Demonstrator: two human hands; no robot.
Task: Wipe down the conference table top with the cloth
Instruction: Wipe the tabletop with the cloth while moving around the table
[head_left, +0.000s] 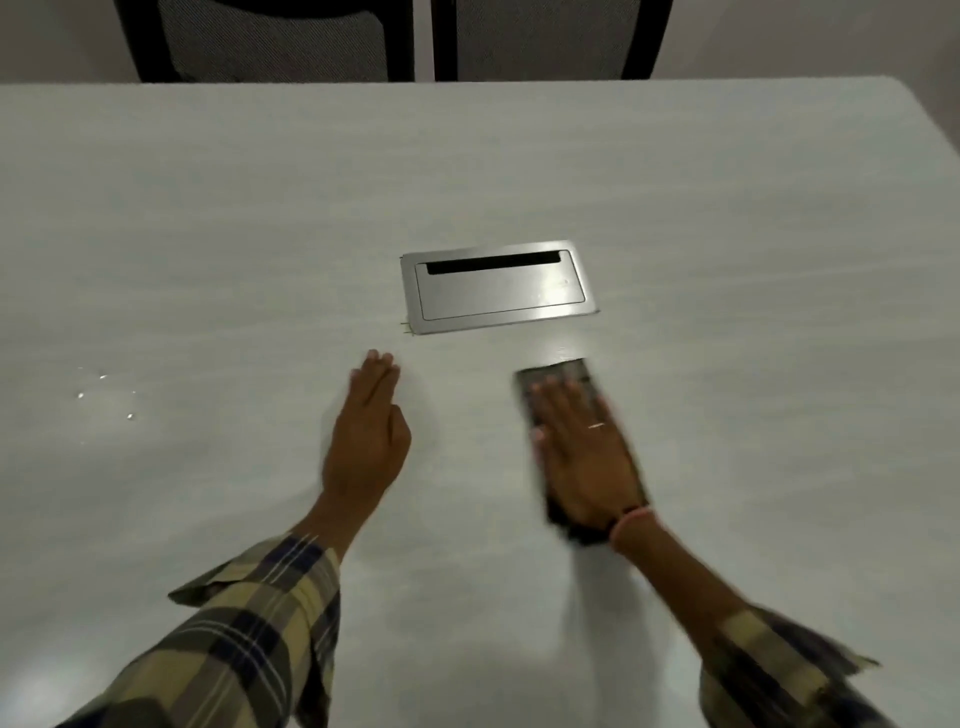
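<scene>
1. Dark cloth (558, 384) lies flat under our right hand (587, 457), its edge showing just beyond the fingers (553, 402), which are spread and pressing, not gripping.
2. Our left hand (366, 441) rests flat on the surface (208, 234), holding nothing.
3. We judge the cloth soft and light; palm pressure should steer it.

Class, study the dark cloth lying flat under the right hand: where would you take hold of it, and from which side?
Grip the far end of the cloth, which sticks out beyond the right hand. It lies flat on the table, so probably come from above and pinch that free edge; the rest is pinned under the palm.
</scene>
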